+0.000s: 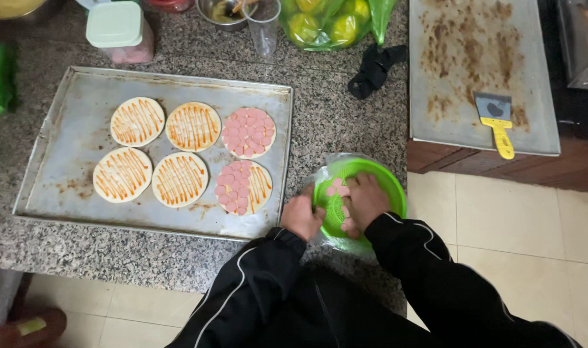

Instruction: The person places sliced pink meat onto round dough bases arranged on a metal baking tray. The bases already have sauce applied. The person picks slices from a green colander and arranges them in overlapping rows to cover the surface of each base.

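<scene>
Sausage slices (336, 189), pink and round, lie in a bright green strainer bowl (391, 187) that sits on a clear plastic bag at the near edge of the speckled stone counter (336, 122), just right of a large metal baking tray (75, 138). Both hands are at the bowl: the left hand (302, 218) is curled against its left rim, fingers closed on the edge, and the right hand (365, 201) reaches inside with fingers bent down over the slices; whether it pinches any I cannot tell. On the tray lie six round dough bases in two rows of three. Four carry only orange sauce stripes (137, 121); the upper right one (249, 133) is fully covered with sausage, and the lower right one (244, 187) is covered on its left part, stripes showing at its right. Behind the tray stand a pale-lidded container (118, 29), a clear cup (264, 26), a steel bowl (226, 11) and a green bag of yellow-green fruit (326, 22). A black cloth (374, 67) lies between tray and a second, stained tray (481, 45), where one yellow-handled scraper (497, 122) rests.
</scene>
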